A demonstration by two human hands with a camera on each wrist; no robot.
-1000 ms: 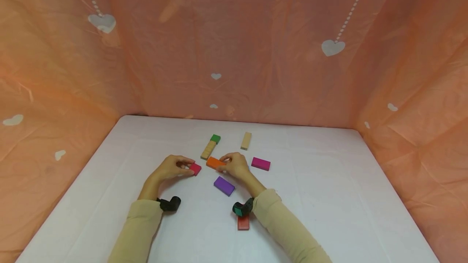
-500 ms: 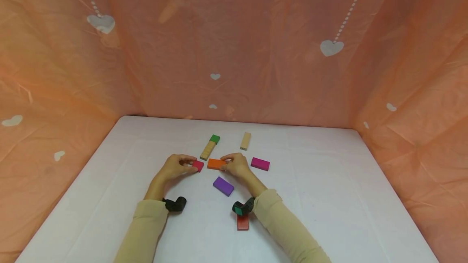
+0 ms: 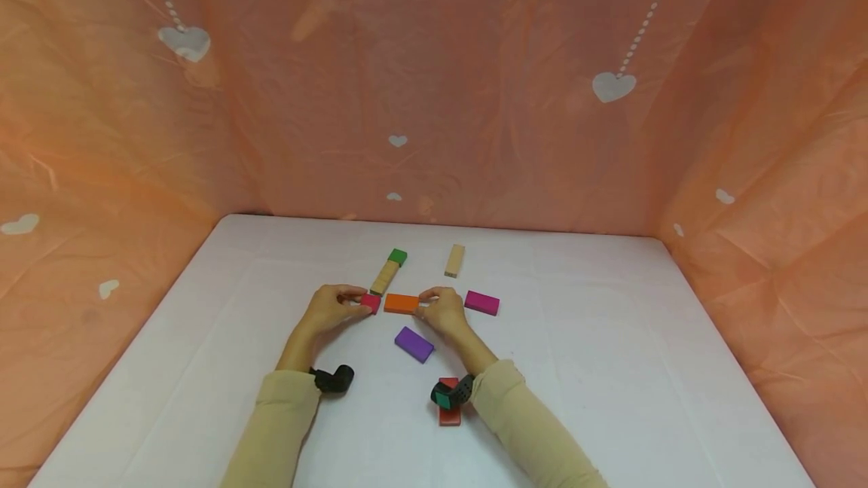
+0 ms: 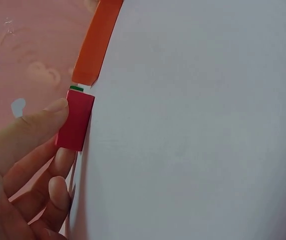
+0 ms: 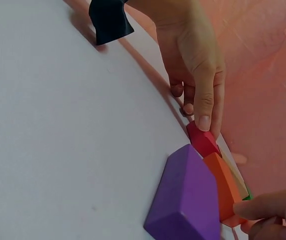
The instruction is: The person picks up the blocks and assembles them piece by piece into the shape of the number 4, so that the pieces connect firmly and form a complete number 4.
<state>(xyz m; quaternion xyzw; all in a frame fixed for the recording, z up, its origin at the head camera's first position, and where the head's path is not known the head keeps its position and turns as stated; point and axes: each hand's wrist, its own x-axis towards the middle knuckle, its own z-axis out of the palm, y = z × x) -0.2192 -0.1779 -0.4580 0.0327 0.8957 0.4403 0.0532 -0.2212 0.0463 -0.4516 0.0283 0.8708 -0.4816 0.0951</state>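
My left hand (image 3: 331,309) pinches a small red block (image 3: 371,303) between thumb and fingers, low over the white table. Just to its right lies an orange block (image 3: 401,303), with a narrow gap between the two in the head view. At the orange block's right end my right hand (image 3: 444,311) grips it with thumb and fingertips. The left wrist view has the red block (image 4: 76,120) end to end with the orange one (image 4: 97,42). A purple block (image 3: 414,344) lies nearer, standing large in front of the orange block (image 5: 224,187) in the right wrist view.
Behind the red block, a plain wooden block (image 3: 385,277) lies with a green block (image 3: 397,257) at its far end. Another wooden block (image 3: 455,260) is farther right. A magenta block (image 3: 482,303) lies right of my right hand, and a brownish-red block (image 3: 450,416) is partly under the right wrist camera.
My left hand has carried the red block right and slightly away, closer to the orange block. The orange block has turned from slanted to lying straight across, with my right hand at its end.
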